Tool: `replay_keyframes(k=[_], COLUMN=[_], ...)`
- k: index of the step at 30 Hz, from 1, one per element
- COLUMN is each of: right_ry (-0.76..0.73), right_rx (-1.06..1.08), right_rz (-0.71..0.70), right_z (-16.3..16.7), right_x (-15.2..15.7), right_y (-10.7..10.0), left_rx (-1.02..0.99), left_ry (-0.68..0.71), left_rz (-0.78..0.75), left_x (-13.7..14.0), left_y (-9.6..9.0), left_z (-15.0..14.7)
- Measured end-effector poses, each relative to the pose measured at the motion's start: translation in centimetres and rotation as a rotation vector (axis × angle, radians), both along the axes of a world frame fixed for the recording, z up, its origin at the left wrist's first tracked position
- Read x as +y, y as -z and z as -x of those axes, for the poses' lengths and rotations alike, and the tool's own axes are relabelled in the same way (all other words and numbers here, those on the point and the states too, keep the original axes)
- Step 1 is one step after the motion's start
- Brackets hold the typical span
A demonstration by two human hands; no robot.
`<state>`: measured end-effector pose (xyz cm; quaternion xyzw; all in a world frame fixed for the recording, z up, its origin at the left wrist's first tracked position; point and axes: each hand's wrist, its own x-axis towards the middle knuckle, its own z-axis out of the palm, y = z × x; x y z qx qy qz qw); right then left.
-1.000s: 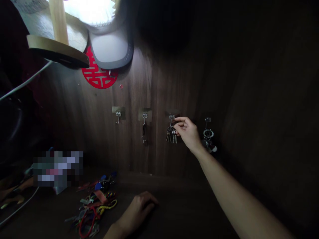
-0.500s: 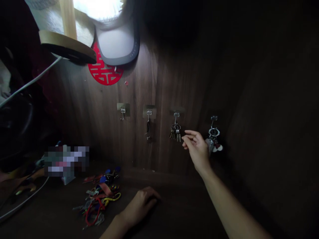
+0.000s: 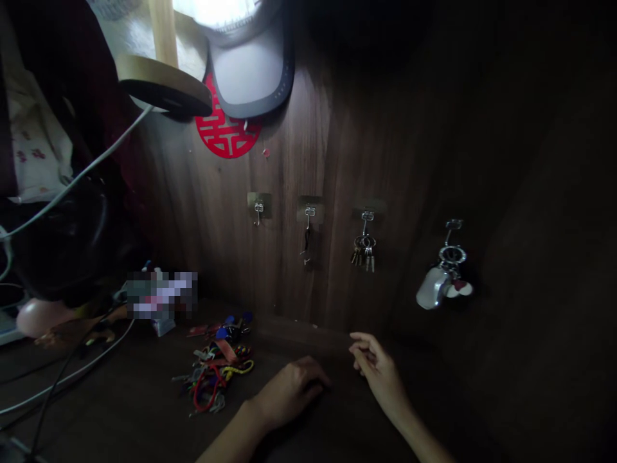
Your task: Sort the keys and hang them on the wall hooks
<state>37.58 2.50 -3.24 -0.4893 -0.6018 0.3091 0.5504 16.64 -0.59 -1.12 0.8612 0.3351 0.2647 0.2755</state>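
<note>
My left hand [image 3: 296, 389] rests on the dark wooden surface, fingers loosely stretched, holding nothing visible. To its left lies a tangled pile of keys and cords [image 3: 214, 373], red and yellow among them. My right hand [image 3: 378, 370] is low in front of the panel, its fingers slightly bent and apart with nothing between them. Above it, a bunch of keys [image 3: 364, 252] hangs from a metal hook [image 3: 367, 215]. Further right hangs a key ring [image 3: 452, 256] with a silvery pendant [image 3: 432, 288]. A small black strap [image 3: 306, 241] dangles from another hook.
An unloaded hook [image 3: 258, 209] is at the left of the row. A grey-brimmed cap [image 3: 250, 77] and a red round paper cutout [image 3: 229, 138] are higher on the wooden panel. At left are a lamp base [image 3: 164, 87], a white cable [image 3: 96, 161] and a blurred-out box [image 3: 164, 296].
My right hand has dropped from beside the hanging keys to low near the surface. The view has shifted, uncovering the silvery pendant. My left hand stays on the surface.
</note>
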Motion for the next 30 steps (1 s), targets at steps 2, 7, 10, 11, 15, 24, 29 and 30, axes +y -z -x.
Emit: replay_keyframes(k=[2,7,10,11,15,24,29,30], right_ry=[-0.010,-0.031,-0.039,-0.044,-0.058,-0.082,-0.085,-0.085], right_rx=[-0.022,-0.053,-0.060,-0.063,-0.078,-0.136,-0.153,-0.151], right_rz=[0.019,0.046,0.052,0.054,0.050,0.043,0.041,0.044], right_z=[-0.1,0.1,0.2,0.2,0.2,0.2,0.1,0.1], right_x=[0.2,0.5,0.5,0.5,0.4,0.3,0.3,0.3], right_y=[0.9,1.5,1.3,1.2,1.3,1.4,1.4,1.4], left_rx=[0.041,0.217,0.329,0.371,0.530,0.320,0.345,0.387], left_ry=[-0.005,-0.307,-0.677,-0.790,-0.960,-0.383,-0.670,-0.811], left_rz=[-0.028,-0.230,-0.360,-0.370,-0.271,-0.226,-0.356,-0.369], left_x=[0.1,1.1,2.0,2.2,2.6,1.2,2.2,2.6], left_y=[-0.2,-0.3,-0.1,0.0,0.5,1.1,0.6,0.6], left_z=[0.1,1.3,3.3,4.0,5.8,1.2,3.0,3.8])
